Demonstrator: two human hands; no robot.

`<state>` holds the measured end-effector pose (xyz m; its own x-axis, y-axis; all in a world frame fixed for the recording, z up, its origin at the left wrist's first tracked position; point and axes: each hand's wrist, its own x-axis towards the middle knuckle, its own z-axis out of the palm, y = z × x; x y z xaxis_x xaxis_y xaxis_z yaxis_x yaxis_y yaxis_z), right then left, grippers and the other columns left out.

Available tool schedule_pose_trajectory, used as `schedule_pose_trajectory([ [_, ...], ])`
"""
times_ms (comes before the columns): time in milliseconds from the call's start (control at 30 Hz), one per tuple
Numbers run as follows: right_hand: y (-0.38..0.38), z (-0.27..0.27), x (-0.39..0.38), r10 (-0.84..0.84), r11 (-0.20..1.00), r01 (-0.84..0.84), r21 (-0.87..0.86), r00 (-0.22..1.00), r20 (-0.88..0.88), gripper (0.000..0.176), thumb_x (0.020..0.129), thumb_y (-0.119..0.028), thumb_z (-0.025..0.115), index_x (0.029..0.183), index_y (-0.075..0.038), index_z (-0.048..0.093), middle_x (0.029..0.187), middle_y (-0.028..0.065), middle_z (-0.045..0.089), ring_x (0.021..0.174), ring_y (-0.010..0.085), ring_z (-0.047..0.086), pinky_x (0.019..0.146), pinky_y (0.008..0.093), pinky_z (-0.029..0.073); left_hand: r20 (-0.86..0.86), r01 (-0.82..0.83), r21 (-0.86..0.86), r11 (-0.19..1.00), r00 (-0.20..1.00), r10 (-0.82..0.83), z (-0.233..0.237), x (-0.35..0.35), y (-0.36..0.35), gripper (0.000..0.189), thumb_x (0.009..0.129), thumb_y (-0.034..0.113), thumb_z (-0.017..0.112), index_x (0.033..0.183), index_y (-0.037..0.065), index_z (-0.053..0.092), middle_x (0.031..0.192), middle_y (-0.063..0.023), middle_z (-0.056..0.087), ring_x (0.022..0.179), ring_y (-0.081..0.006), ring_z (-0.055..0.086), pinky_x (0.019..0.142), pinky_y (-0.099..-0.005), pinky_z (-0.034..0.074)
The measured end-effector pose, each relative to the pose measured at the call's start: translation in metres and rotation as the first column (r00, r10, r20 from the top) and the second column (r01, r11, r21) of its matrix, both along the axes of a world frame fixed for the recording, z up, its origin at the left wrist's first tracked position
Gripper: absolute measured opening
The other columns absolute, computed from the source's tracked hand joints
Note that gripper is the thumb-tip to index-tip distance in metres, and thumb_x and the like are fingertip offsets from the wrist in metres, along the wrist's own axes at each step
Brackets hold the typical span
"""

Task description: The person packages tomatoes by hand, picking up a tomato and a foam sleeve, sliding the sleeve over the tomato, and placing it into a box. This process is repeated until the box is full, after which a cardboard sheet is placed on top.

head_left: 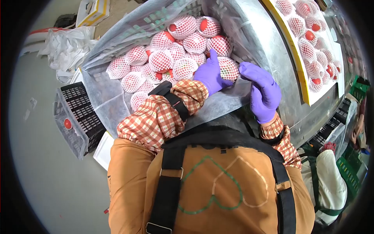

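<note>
My left hand (210,76), in a purple glove, reaches into a lined crate and has its fingers and thumb around the near-left side of a round red fruit in a white foam net (227,68). To the right, my right hand (264,92), also gloved in purple, hovers at the crate's near right edge. Its fingers are curved and the thumb stands apart, with nothing visible between them. Many similar netted fruits (161,61) are heaped in the crate, over a translucent whitish liner (107,87) that spreads across its sides.
At the right, a white box with a yellow edge (286,46) holds more netted fruits on a metal surface (282,84). A black crate (80,113) with a lined side stands on the floor at left. White plastic bags (66,46) lie beyond it. Green crates (348,171) are at lower right.
</note>
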<state>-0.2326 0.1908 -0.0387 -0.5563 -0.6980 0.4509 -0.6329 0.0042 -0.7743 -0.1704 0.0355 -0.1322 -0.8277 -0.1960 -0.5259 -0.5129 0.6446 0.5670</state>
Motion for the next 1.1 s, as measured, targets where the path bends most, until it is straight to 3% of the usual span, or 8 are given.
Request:
schedule_pose_trajectory([
  [133, 0.000, -0.002, 0.001, -0.028, 0.999, 0.028, -0.018, 0.999, -0.034, 0.042, 0.071, 0.011, 0.044, 0.106, 0.001, 0.065, 0.105, 0.0155, 0.068, 0.100, 0.0304, 0.066, 0.089, 0.0365, 0.051, -0.220, -0.082, 0.075, 0.994, 0.971, 0.096, -0.005, 0.008, -0.003, 0.125, 0.064, 0.042, 0.084, 0.146, -0.006, 0.003, 0.132, -0.0305, 0.045, 0.109, -0.0389, 0.058, 0.093, -0.0407, 0.048],
  [300, 0.002, -0.004, 0.000, -0.002, 0.999, 0.001, -0.033, 0.999, -0.043, 0.042, 0.072, 0.011, 0.043, 0.107, 0.001, 0.065, 0.106, 0.0153, 0.068, 0.100, 0.0296, 0.066, 0.089, 0.0357, 0.051, -0.292, 0.014, 0.390, 0.921, 0.950, 0.110, 0.004, 0.016, -0.018, 0.062, 0.063, 0.033, 0.083, 0.114, 0.005, 0.063, 0.107, -0.0219, 0.061, 0.106, -0.0363, 0.058, 0.093, -0.0436, 0.046],
  [467, 0.003, -0.002, 0.003, 0.011, 1.000, -0.011, 0.006, 0.999, 0.044, 0.042, 0.074, 0.011, 0.043, 0.108, 0.001, 0.065, 0.109, 0.0162, 0.066, 0.100, 0.0273, 0.065, 0.087, 0.0344, 0.051, -0.460, -0.142, 0.181, 0.973, 0.862, 0.211, 0.046, 0.069, -0.048, 0.062, 0.073, 0.022, 0.078, 0.124, -0.001, 0.053, 0.117, -0.0186, 0.060, 0.103, -0.0251, 0.061, 0.091, -0.0369, 0.049],
  [500, 0.003, -0.004, 0.003, 0.015, 1.000, -0.015, 0.013, 0.999, 0.052, 0.042, 0.074, 0.011, 0.043, 0.109, 0.001, 0.064, 0.109, 0.0163, 0.066, 0.101, 0.0277, 0.065, 0.087, 0.0342, 0.052, -0.271, -0.266, 0.591, 0.761, 0.824, 0.498, 0.062, 0.085, -0.059, 0.058, 0.077, 0.022, 0.074, 0.126, -0.001, 0.051, 0.122, -0.0183, 0.057, 0.108, -0.0259, 0.058, 0.095, -0.0389, 0.047],
  [533, 0.003, -0.005, 0.003, 0.016, 1.000, -0.017, 0.022, 0.998, 0.061, 0.041, 0.075, 0.011, 0.043, 0.109, 0.001, 0.064, 0.109, 0.0165, 0.066, 0.101, 0.0282, 0.065, 0.087, 0.0340, 0.052, 0.021, -0.351, 0.860, 0.371, 0.750, 0.661, 0.074, 0.105, -0.071, 0.055, 0.082, 0.022, 0.070, 0.129, -0.001, 0.050, 0.127, -0.0180, 0.053, 0.113, -0.0266, 0.056, 0.098, -0.0409, 0.045],
  [667, 0.002, -0.003, 0.005, 0.063, 0.996, -0.068, 0.051, 0.994, 0.089, 0.041, 0.076, 0.011, 0.043, 0.110, 0.002, 0.064, 0.111, 0.0173, 0.065, 0.101, 0.0279, 0.065, 0.087, 0.0339, 0.052, -0.294, -0.486, 0.745, 0.458, 0.377, 0.878, 0.085, 0.212, -0.124, 0.057, 0.091, 0.026, 0.059, 0.137, 0.000, 0.038, 0.141, -0.0192, 0.041, 0.128, -0.0335, 0.044, 0.097, -0.0469, 0.048],
  [733, -0.001, -0.004, 0.008, 0.081, 0.995, -0.087, 0.051, 0.991, 0.102, 0.040, 0.079, 0.009, 0.042, 0.113, 0.003, 0.062, 0.114, 0.0183, 0.064, 0.103, 0.0271, 0.064, 0.088, 0.0339, 0.051, 0.145, -0.029, 0.989, -0.147, -0.074, 0.987, 0.117, 0.249, -0.141, 0.061, 0.092, 0.029, 0.058, 0.140, 0.001, 0.035, 0.143, -0.0192, 0.039, 0.132, -0.0363, 0.038, 0.100, -0.0495, 0.046],
  [1100, -0.009, -0.005, 0.012, 0.040, 0.962, -0.058, 0.267, 0.997, 0.071, 0.042, 0.083, 0.013, 0.039, 0.119, 0.003, 0.058, 0.119, 0.0133, 0.062, 0.108, 0.0205, 0.060, 0.091, 0.0295, 0.048, 0.009, -0.233, 0.948, -0.217, -0.661, 0.750, 0.013, 0.520, -0.250, 0.050, 0.093, 0.027, 0.056, 0.135, 0.004, 0.043, 0.137, -0.0140, 0.048, 0.123, -0.0307, 0.046, 0.101, -0.0461, 0.044],
])
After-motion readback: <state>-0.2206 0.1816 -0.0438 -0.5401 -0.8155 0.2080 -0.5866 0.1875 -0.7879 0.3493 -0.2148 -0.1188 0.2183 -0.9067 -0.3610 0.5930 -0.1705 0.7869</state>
